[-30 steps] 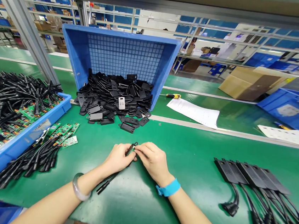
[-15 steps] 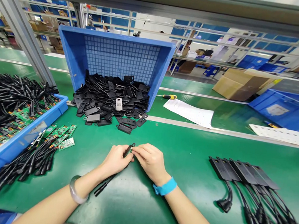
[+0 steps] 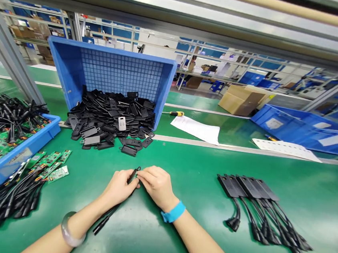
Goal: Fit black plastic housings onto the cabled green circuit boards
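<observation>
My left hand (image 3: 117, 187) and my right hand (image 3: 158, 185) meet over the green mat, both pinching a small green circuit board (image 3: 133, 175) on a black cable (image 3: 103, 220). The cable's free end trails down past my left wrist. My fingers hide most of the board. Beyond my hands lies a heap of black plastic tags (image 3: 109, 120), spilling from a tipped blue crate (image 3: 111, 68). To my left are loose green circuit boards (image 3: 53, 166) beside a bundle of black cables (image 3: 12, 202). Finished-looking black tag-and-cable pieces (image 3: 257, 204) lie fanned out to my right.
A blue tray (image 3: 14, 158) of cables and boards sits at the left. Farther back are white paper (image 3: 195, 129), a yellow-handled screwdriver (image 3: 173, 113), a blue crate (image 3: 304, 128) and cardboard boxes (image 3: 241, 100). A metal frame rail crosses overhead.
The whole scene has shifted left and slightly in the view as my head turned. My hands have stayed together on the board, with no visible change of grip.
</observation>
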The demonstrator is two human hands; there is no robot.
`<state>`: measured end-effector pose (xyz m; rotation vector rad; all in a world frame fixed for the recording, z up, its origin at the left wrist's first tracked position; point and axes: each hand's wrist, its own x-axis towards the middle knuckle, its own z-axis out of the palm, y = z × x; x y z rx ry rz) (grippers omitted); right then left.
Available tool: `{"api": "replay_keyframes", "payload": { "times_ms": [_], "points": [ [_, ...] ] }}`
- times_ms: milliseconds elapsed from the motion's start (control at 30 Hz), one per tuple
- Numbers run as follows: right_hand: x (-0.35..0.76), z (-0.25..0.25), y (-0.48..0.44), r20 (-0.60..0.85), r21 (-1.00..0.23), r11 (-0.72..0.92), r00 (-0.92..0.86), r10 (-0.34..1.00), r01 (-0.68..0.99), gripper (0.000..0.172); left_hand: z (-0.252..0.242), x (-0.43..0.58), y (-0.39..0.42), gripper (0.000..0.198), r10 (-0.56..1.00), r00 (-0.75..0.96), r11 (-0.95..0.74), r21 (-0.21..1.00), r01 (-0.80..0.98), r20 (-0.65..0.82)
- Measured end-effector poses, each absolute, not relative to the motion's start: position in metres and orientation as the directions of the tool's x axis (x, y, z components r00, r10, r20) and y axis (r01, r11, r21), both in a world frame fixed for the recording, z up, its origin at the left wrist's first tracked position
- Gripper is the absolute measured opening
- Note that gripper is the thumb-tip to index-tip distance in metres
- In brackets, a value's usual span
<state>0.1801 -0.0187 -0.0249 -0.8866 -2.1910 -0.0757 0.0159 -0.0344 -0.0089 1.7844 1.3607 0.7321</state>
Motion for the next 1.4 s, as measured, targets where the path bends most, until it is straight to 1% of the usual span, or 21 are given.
{"api": "replay_keyframes", "payload": {
  "times_ms": [167, 400, 633, 767, 833, 867, 1000, 1067, 1100, 1133, 1200, 1267, 1300, 1333, 1400],
  "points": [
    [0.179, -0.025, -0.018, 0.686, -0.218, 0.767, -0.464, 0.560, 0.603, 0.025, -0.009, 0.015, -0.034, 0.022, 0.959, 0.283, -0.162, 0.831, 0.531, 0.006],
    [0.178, -0.026, -0.017, 0.713, -0.236, 0.787, -0.449, 0.539, 0.570, 0.025, -0.006, 0.016, -0.034, 0.024, 0.960, 0.281, -0.139, 0.829, 0.542, -0.023],
    [0.179, -0.028, -0.013, 0.666, -0.308, 0.775, -0.456, 0.590, 0.552, 0.019, -0.007, 0.015, -0.032, 0.023, 0.952, 0.306, -0.145, 0.834, 0.532, -0.029],
    [0.179, -0.027, -0.014, 0.661, -0.313, 0.773, -0.458, 0.594, 0.551, 0.017, -0.008, 0.015, -0.033, 0.024, 0.950, 0.310, -0.146, 0.822, 0.550, -0.039],
    [0.178, -0.025, -0.014, 0.648, -0.275, 0.769, -0.479, 0.592, 0.577, 0.018, -0.009, 0.015, -0.032, 0.024, 0.950, 0.311, -0.149, 0.816, 0.558, -0.039],
    [0.178, -0.023, -0.013, 0.640, -0.236, 0.767, -0.498, 0.584, 0.596, 0.019, -0.010, 0.015, -0.031, 0.023, 0.950, 0.311, -0.151, 0.812, 0.564, -0.039],
    [0.175, -0.019, -0.012, 0.601, -0.035, 0.746, -0.583, 0.547, 0.665, 0.024, -0.013, 0.015, -0.028, 0.022, 0.946, 0.320, -0.152, 0.810, 0.567, -0.046],
    [0.174, -0.020, -0.013, 0.577, 0.003, 0.735, -0.602, 0.553, 0.678, 0.025, -0.015, 0.014, -0.026, 0.023, 0.939, 0.339, -0.141, 0.836, 0.530, -0.056],
    [0.173, -0.020, -0.015, 0.562, -0.010, 0.737, -0.606, 0.564, 0.676, 0.024, -0.016, 0.013, -0.025, 0.024, 0.935, 0.349, -0.130, 0.855, 0.502, -0.062],
    [0.173, -0.020, -0.016, 0.545, -0.051, 0.741, -0.603, 0.583, 0.670, 0.021, -0.017, 0.011, -0.024, 0.027, 0.934, 0.351, -0.113, 0.875, 0.471, -0.068],
    [0.173, -0.020, -0.018, 0.492, -0.211, 0.716, -0.561, 0.666, 0.666, 0.014, -0.019, 0.009, -0.022, 0.032, 0.939, 0.332, -0.058, 0.913, 0.403, -0.086],
    [0.176, -0.017, -0.013, 0.396, -0.384, 0.596, -0.457, 0.796, 0.705, 0.010, -0.021, 0.007, -0.021, 0.038, 0.950, 0.292, 0.009, 0.947, 0.321, -0.108],
    [0.180, -0.015, -0.006, 0.346, -0.435, 0.518, -0.394, 0.851, 0.736, 0.010, -0.022, 0.006, -0.021, 0.042, 0.955, 0.274, 0.038, 0.961, 0.274, -0.116],
    [0.184, -0.013, 0.003, 0.305, -0.458, 0.444, -0.333, 0.892, 0.770, 0.011, -0.022, 0.006, -0.022, 0.046, 0.957, 0.262, 0.060, 0.972, 0.227, -0.121],
    [0.195, -0.009, 0.031, 0.256, -0.449, 0.326, -0.230, 0.939, 0.832, 0.014, -0.021, 0.007, -0.022, 0.052, 0.961, 0.245, 0.093, 0.985, 0.144, -0.127]
  ]
}}
